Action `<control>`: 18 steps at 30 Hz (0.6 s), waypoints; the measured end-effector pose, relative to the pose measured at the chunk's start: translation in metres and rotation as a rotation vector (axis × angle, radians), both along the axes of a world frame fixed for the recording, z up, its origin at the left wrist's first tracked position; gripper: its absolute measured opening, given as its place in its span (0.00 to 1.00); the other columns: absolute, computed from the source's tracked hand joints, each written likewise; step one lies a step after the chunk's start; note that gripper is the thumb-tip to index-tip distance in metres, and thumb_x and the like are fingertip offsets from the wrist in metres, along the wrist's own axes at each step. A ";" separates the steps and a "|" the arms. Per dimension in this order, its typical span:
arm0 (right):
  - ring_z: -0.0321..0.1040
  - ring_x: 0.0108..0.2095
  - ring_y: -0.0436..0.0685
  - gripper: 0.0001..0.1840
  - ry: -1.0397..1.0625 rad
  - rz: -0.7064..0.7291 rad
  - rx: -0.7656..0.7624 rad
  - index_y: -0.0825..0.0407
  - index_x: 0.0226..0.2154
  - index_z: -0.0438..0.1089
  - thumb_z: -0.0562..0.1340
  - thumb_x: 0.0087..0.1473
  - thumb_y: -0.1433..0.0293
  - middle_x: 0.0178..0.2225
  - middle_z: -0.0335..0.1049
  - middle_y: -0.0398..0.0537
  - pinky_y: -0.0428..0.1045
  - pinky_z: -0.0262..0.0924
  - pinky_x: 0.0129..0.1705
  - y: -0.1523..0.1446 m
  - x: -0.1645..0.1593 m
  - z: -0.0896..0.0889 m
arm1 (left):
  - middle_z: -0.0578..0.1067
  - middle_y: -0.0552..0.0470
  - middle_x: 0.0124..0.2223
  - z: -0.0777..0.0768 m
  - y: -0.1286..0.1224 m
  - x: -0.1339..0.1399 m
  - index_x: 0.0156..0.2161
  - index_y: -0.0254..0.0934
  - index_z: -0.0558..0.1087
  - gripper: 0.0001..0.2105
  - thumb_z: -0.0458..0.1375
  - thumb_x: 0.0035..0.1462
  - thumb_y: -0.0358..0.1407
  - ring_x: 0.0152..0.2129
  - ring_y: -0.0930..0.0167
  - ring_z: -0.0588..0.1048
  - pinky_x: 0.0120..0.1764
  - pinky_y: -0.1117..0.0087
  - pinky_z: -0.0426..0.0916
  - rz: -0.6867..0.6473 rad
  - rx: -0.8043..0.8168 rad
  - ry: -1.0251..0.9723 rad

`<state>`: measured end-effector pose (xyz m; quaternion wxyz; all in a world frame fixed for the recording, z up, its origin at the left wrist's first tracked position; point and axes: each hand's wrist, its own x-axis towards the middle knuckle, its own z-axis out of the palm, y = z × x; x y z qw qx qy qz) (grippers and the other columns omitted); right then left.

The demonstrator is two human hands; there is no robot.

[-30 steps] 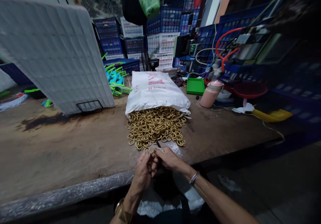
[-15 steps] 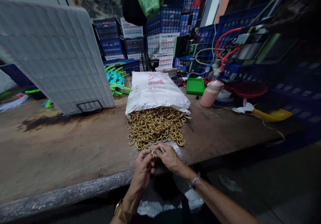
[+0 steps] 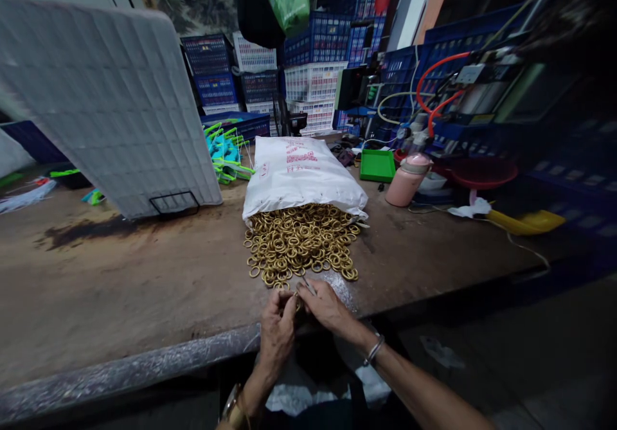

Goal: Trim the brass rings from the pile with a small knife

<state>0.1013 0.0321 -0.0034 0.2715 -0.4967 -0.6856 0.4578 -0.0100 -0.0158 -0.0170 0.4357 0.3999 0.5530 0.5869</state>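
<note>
My left hand (image 3: pixel 278 326) is closed in a pinch on a brass-coloured ring (image 3: pixel 297 303) near the table's front edge. Close against it, my right hand (image 3: pixel 328 306) is closed around a slim metal tool (image 3: pixel 309 285), its tip near the ring; the tool's exact kind is too small to tell. Just beyond both hands lies a heap of similar brass-coloured rings (image 3: pixel 299 240). They spill from the open mouth of a white sack (image 3: pixel 303 176) with red print, which lies flat on the table.
A large white ribbed panel (image 3: pixel 110 108) leans upright at the left on the wooden table (image 3: pixel 144 282). At the right stand a pink bottle (image 3: pixel 405 182), a green tray (image 3: pixel 377 165) and a yellow scoop-like piece (image 3: pixel 527 222). Stacked crates (image 3: pixel 315 83) fill the back.
My left hand has turned slightly, and its fingers now cover more of the ring. The right hand stays beside it with the tool. The view has shifted slightly.
</note>
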 end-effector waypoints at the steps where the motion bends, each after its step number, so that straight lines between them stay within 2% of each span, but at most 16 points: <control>1: 0.53 0.20 0.47 0.17 0.019 0.006 -0.026 0.53 0.18 0.58 0.49 0.53 0.63 0.16 0.55 0.38 0.43 0.47 0.23 0.000 0.000 -0.001 | 0.69 0.56 0.22 0.001 0.000 0.000 0.26 0.36 0.67 0.09 0.58 0.47 0.40 0.21 0.76 0.67 0.26 0.77 0.63 -0.006 0.034 0.010; 3: 0.53 0.20 0.47 0.16 0.050 -0.002 -0.047 0.53 0.18 0.58 0.50 0.51 0.64 0.16 0.56 0.38 0.43 0.47 0.23 0.001 -0.001 -0.003 | 0.68 0.56 0.22 0.003 -0.002 0.000 0.27 0.36 0.67 0.10 0.57 0.48 0.41 0.18 0.77 0.66 0.23 0.78 0.61 -0.048 0.005 -0.016; 6: 0.52 0.21 0.46 0.12 0.074 -0.047 -0.032 0.54 0.18 0.60 0.52 0.48 0.66 0.17 0.55 0.37 0.43 0.47 0.23 0.003 -0.001 -0.005 | 0.63 0.61 0.19 0.005 -0.004 -0.002 0.32 0.37 0.65 0.14 0.55 0.48 0.46 0.10 0.81 0.57 0.14 0.80 0.53 -0.153 -0.156 -0.143; 8: 0.52 0.22 0.46 0.10 0.081 -0.064 -0.017 0.54 0.20 0.61 0.53 0.47 0.67 0.17 0.55 0.37 0.42 0.47 0.24 0.004 -0.002 -0.005 | 0.62 0.62 0.19 0.005 -0.005 -0.004 0.35 0.37 0.64 0.16 0.55 0.48 0.48 0.09 0.82 0.56 0.12 0.81 0.50 -0.206 -0.212 -0.227; 18: 0.56 0.24 0.47 0.11 0.142 0.008 -0.025 0.54 0.22 0.63 0.53 0.48 0.65 0.20 0.60 0.39 0.42 0.51 0.26 0.001 0.001 0.001 | 0.62 0.62 0.20 0.002 -0.004 -0.004 0.32 0.37 0.62 0.17 0.55 0.47 0.50 0.10 0.82 0.58 0.13 0.81 0.54 -0.253 -0.213 -0.251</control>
